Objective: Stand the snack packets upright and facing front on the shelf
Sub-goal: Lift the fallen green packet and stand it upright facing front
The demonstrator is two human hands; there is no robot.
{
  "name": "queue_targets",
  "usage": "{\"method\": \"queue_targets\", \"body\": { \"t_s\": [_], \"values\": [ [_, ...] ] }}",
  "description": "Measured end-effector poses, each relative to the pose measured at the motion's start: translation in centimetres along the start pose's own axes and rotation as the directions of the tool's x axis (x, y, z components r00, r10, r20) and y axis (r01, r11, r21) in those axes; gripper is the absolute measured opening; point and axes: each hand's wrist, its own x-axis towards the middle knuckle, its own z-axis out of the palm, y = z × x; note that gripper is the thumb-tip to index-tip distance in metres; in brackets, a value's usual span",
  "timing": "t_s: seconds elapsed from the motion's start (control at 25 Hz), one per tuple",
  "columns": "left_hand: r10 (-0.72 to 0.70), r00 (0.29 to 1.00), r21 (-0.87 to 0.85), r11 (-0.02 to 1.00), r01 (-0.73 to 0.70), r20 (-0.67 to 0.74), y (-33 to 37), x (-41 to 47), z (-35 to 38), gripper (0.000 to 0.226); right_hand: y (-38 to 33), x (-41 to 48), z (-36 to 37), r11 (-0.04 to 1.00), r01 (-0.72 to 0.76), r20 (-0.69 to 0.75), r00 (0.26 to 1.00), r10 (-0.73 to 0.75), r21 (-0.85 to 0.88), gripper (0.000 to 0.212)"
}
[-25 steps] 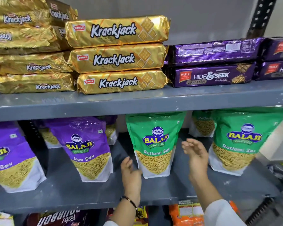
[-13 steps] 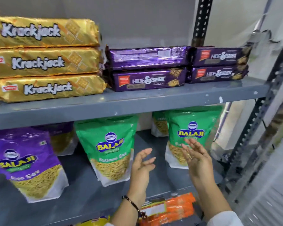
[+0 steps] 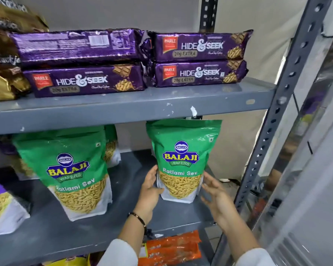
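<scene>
Both hands are now closing in on the right-hand Ratlami Sev pouch [image 3: 182,160], where half a second ago we were holding them open in the air in front of it. We are pressing our left hand [image 3: 149,191] against the pouch's lower left edge, fingers flat on the clear window, while our right hand [image 3: 215,194] is hovering just beside its lower right corner, fingers spread and loose; we cannot tell whether they are touching. That pouch is standing upright and facing front on the grey lower shelf [image 3: 123,217], near the right post [image 3: 273,120]. Well to its left, a second Ratlami Sev pouch [image 3: 73,169] is leaning slightly, label forward. Up above, we are seeing Hide & Seek biscuit packs [image 3: 198,58] stacked flat on the upper shelf [image 3: 123,108].
</scene>
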Motion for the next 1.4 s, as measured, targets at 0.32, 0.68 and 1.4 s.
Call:
{"method": "queue_targets", "body": {
  "t_s": [0.32, 0.68, 1.4],
  "values": [
    [0.028, 1.0, -0.012, 1.0, -0.028, -0.002, -0.1, -1.4, 0.8, 0.079, 0.5, 1.7, -0.9, 0.999, 0.041, 0.141, 0.989, -0.042, 0.013, 0.083],
    [-0.019, 1.0, -0.01, 1.0, 0.018, -0.02, -0.5, -0.9, 1.3, 0.069, 0.3, 2.9, -1.1, 1.0, 0.029, 0.182, 0.983, -0.028, -0.005, 0.092],
    [-0.009, 1.0, 0.042, 0.999, 0.01, -0.025, -1.9, -1.9, 1.3, 0.07, -0.2, 1.0, -0.7, 0.997, 0.04, 0.115, 0.993, -0.032, -0.069, 0.079]
  ]
}}
